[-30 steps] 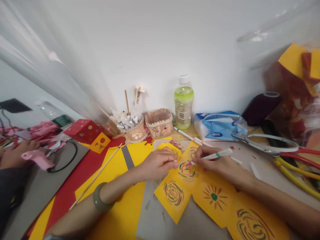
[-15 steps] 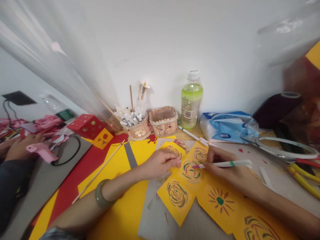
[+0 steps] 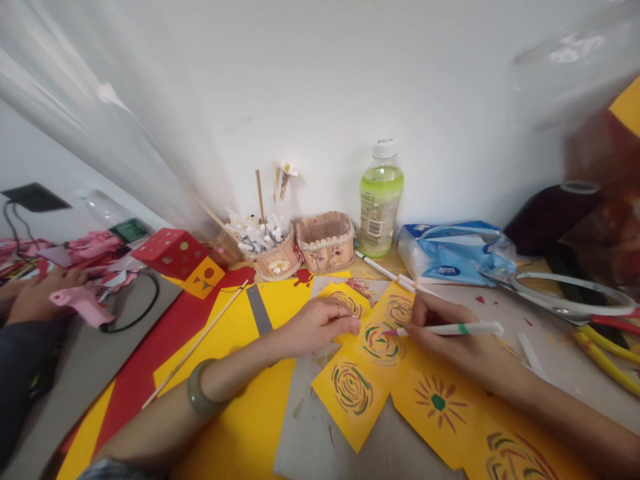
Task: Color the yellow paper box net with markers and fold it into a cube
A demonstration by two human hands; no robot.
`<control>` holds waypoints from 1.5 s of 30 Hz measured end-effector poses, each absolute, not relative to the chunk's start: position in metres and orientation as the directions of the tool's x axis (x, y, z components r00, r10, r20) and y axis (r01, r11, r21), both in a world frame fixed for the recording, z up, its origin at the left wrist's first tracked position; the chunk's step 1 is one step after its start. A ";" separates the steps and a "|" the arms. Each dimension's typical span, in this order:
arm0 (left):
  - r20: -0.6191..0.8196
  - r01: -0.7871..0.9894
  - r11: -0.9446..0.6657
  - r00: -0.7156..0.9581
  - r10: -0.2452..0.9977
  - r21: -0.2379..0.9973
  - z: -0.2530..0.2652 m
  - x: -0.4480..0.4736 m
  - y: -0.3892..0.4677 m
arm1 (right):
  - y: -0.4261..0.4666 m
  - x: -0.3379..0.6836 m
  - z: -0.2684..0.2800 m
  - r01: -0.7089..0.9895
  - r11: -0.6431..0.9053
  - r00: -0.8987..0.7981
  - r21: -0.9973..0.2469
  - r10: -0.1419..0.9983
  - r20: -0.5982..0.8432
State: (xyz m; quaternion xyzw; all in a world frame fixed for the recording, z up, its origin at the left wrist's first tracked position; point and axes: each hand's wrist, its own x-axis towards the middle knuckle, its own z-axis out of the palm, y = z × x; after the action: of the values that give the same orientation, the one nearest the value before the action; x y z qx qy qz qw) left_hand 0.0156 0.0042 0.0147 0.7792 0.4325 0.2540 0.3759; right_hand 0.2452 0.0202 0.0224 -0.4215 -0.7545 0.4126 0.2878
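Head view, the only one. Right hand (image 3: 460,350) closed on a pen (image 3: 480,328), thumb and fingers gripping it low, close to the tip. The pen's long axis runs nearly level across the view: purplish tip pointing left, toward the other hand, white tail sticking out over the back of the gripping hand. Tip at the middle of a drawn ring pattern (image 3: 384,348); whether it touches or sits just above, cannot tell.

Left hand (image 3: 320,327) loosely curled, palm down, fingertips at the card's left edge. Cannot tell if it presses or has anything beneath the fingers. Hands apart, the pattern between them; the right is nearer by way of the pen.

Card (image 3: 400,373): yellow, jointed squares, lying between and below both hands. Its long run slants from the gap between the hands down and right, passing under the right forearm. A sunburst (image 3: 438,403) sits just below the right hand.

Around: second pen (image 3: 376,267) lying beyond the hands, basket (image 3: 325,245) past the left hand, bottle (image 3: 380,207) beyond the gap, tissues (image 3: 450,260) past the right. Stick (image 3: 193,347) left of the left forearm.
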 end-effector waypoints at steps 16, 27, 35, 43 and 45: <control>0.074 0.485 -0.352 0.502 0.862 0.800 0.014 0.015 0.005 | 0.021 0.242 0.026 0.432 0.341 -0.511 -0.835 0.855 0.085; 0.079 0.487 -0.352 0.495 0.865 0.800 0.015 0.015 0.004 | 0.023 0.245 0.023 0.410 0.365 -0.555 -0.836 0.827 0.089; 0.092 0.473 -0.358 0.497 0.863 0.805 0.014 0.016 0.005 | 0.023 0.243 0.028 0.437 0.369 -0.535 -0.820 0.840 0.093; 0.066 0.484 -0.339 0.496 0.866 0.807 0.016 0.017 0.004 | 0.025 0.246 0.027 0.427 0.374 -0.537 -0.823 0.838 0.102; 0.063 0.485 -0.340 0.500 0.864 0.806 0.016 0.017 0.004 | 0.025 0.246 0.029 0.424 0.381 -0.536 -0.821 0.837 0.112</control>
State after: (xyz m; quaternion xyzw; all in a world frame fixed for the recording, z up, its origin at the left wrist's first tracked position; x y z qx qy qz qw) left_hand 0.0167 0.0041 0.0162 0.7792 0.4328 0.2503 0.3779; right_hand 0.2459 0.0252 0.0288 -0.4007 -0.7869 0.3857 0.2673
